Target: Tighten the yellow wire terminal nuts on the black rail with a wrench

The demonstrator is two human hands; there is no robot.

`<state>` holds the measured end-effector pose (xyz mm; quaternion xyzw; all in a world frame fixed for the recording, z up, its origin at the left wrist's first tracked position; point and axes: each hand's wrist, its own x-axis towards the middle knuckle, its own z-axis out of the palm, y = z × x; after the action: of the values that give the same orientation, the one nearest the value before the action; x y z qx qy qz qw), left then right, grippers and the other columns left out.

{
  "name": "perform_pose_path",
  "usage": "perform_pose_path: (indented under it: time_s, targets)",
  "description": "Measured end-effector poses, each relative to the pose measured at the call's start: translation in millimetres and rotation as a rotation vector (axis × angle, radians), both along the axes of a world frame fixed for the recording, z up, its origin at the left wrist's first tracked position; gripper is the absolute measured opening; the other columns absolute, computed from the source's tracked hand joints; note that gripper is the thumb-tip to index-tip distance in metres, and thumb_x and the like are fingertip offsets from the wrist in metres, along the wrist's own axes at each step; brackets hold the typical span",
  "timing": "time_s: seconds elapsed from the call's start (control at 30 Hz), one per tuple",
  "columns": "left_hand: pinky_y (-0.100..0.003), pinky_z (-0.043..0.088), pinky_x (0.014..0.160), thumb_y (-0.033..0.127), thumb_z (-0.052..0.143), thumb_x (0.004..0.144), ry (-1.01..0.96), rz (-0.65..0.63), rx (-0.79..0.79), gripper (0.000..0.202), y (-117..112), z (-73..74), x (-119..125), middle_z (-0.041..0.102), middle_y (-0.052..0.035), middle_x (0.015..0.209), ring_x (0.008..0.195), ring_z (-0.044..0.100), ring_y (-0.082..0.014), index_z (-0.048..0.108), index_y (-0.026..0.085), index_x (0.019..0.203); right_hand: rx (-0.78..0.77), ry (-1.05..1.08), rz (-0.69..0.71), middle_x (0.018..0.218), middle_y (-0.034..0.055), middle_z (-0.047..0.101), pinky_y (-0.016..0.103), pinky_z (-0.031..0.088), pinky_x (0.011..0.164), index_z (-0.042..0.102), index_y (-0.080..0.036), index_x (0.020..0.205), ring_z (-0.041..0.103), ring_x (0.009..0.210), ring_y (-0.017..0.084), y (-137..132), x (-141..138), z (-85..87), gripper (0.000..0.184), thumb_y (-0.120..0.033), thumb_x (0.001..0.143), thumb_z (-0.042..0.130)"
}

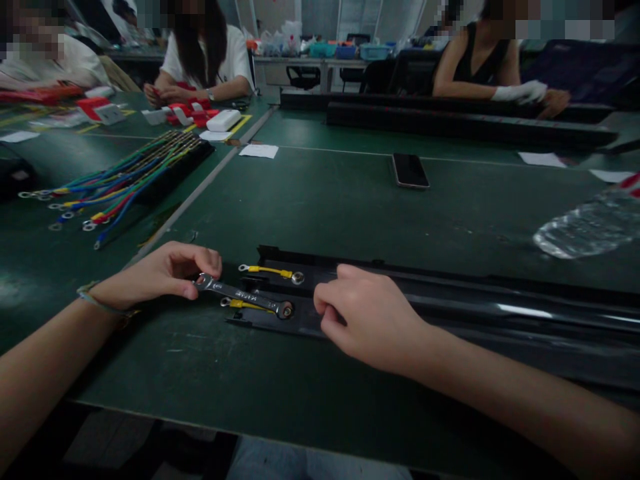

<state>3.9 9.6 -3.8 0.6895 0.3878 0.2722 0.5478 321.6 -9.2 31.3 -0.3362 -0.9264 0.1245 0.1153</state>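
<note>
My left hand (185, 270) pinches one end of a silver combination wrench (240, 291). The wrench's other end sits around a nut (287, 310) on a long black channel-shaped part (320, 325). Under the wrench, a short yellow wire (247, 305) with a ring terminal runs out from that nut. A second yellow wire (267, 270) is fastened at another nut (297, 278) farther back on the part. My right hand (363, 317) is closed over the black part, just right of the nuts. Its fingertips are curled out of sight, so what they hold, if anything, is hidden.
A bundle of coloured wires (135, 177) with ring terminals lies to the left. Farther back are a phone (410, 171), a plastic bottle (585, 223) and long black parts (450, 120). People sit across the green table (320, 200); one wears a white glove (520, 92).
</note>
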Motion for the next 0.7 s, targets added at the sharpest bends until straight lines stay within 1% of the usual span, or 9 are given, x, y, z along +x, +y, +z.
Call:
perform_pose_path:
  time_s: [0.1, 0.23, 0.33, 0.47, 0.53, 0.63, 0.7]
  targets:
    - [-0.031, 0.037, 0.06, 0.028, 0.073, 0.057, -0.03, -0.079, -0.01, 0.02, -1.4, 2.6, 3.3, 0.057, -0.002, 0.067, 0.066, 0.049, -0.0182, 0.063, 0.023, 0.074, -0.001, -0.001, -0.005, 0.061, 0.0, 0.05, 0.024, 0.023, 0.05, 0.054, -0.018, 0.066, 0.038, 0.061, 0.012, -0.1, -0.5, 0.4, 0.01, -0.015, 0.07, 0.046]
    - [-0.032, 0.039, 0.06, 0.03, 0.075, 0.053, 0.013, -0.182, -0.074, 0.021, -2.6, 5.4, 5.5, 0.057, -0.0024, 0.065, 0.064, 0.049, -0.0195, 0.062, 0.024, 0.069, -0.012, -0.013, -0.006, 0.061, 0.0, 0.05, 0.024, 0.024, 0.05, 0.054, -0.018, 0.067, 0.039, 0.061, 0.012, 0.6, -0.9, 1.0, 0.01, -0.015, 0.07, 0.046]
    - [-0.033, 0.039, 0.062, 0.029, 0.076, 0.05, 0.063, -0.198, -0.096, 0.023, -2.9, 7.0, 5.9, 0.058, -0.0025, 0.066, 0.066, 0.05, -0.0202, 0.061, 0.024, 0.067, -0.017, -0.017, -0.001, 0.061, 0.0, 0.051, 0.024, 0.024, 0.05, 0.055, -0.018, 0.067, 0.039, 0.061, 0.012, 0.8, -0.9, 1.3, 0.01, -0.016, 0.071, 0.046]
    - [-0.032, 0.039, 0.062, 0.029, 0.075, 0.053, 0.054, -0.226, -0.073, 0.022, -2.3, 7.8, 6.4, 0.058, -0.0028, 0.068, 0.066, 0.049, -0.02, 0.061, 0.024, 0.069, -0.017, -0.018, -0.005, 0.062, -0.0002, 0.051, 0.024, 0.023, 0.05, 0.054, -0.018, 0.067, 0.038, 0.061, 0.012, 0.1, -1.0, 1.8, 0.01, -0.016, 0.071, 0.046]
    - [-0.032, 0.039, 0.062, 0.032, 0.074, 0.054, 0.039, -0.203, -0.07, 0.023, -1.7, 7.3, 6.6, 0.058, -0.003, 0.068, 0.067, 0.049, -0.0196, 0.061, 0.022, 0.069, -0.021, -0.032, -0.004, 0.062, -0.0001, 0.051, 0.023, 0.024, 0.05, 0.054, -0.018, 0.067, 0.038, 0.062, 0.012, -0.2, -1.0, 2.1, 0.009, -0.016, 0.071, 0.046]
    - [-0.032, 0.039, 0.063, 0.036, 0.074, 0.054, 0.037, -0.119, -0.08, 0.026, -1.2, 5.2, 5.5, 0.057, -0.0037, 0.069, 0.069, 0.05, -0.0198, 0.061, 0.019, 0.068, -0.024, -0.048, -0.007, 0.061, -0.0001, 0.05, 0.024, 0.023, 0.05, 0.053, -0.018, 0.067, 0.039, 0.063, 0.012, -0.4, -1.1, 2.3, 0.009, -0.016, 0.071, 0.046]
    - [-0.032, 0.04, 0.064, 0.036, 0.073, 0.054, 0.041, -0.072, -0.083, 0.026, -0.9, 3.2, 3.7, 0.057, -0.0039, 0.07, 0.07, 0.05, -0.0197, 0.061, 0.019, 0.069, -0.021, -0.045, -0.005, 0.061, -0.0001, 0.05, 0.024, 0.023, 0.05, 0.053, -0.018, 0.067, 0.038, 0.062, 0.012, -0.4, -1.1, 2.1, 0.009, -0.016, 0.071, 0.046]
